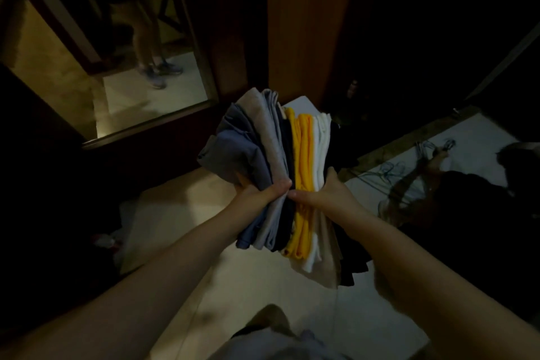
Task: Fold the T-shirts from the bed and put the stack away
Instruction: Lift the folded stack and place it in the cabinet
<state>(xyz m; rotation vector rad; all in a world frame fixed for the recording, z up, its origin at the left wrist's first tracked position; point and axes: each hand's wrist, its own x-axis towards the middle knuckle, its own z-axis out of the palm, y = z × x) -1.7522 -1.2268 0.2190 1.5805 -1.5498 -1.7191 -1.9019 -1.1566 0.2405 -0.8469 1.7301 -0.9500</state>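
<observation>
I hold a stack of folded T-shirts (280, 172) turned on its side in front of me, over the floor. Its layers run blue, grey, dark navy, yellow, white, beige and black from left to right. My left hand (263, 191) grips the stack from the left side, thumb over the grey and blue shirts. My right hand (324, 194) grips it from the right, thumb lying across the yellow and white ones. The two thumbs nearly meet at the middle. The black shirts at the far right are mostly lost in shadow.
A mirror (96, 47) on a dark wooden wardrobe door at upper left reflects a person's legs and shoes. A brown wooden panel (304, 23) stands ahead, with a dark opening to its right. Hangers and dark clothes (438, 181) lie on the pale floor at right.
</observation>
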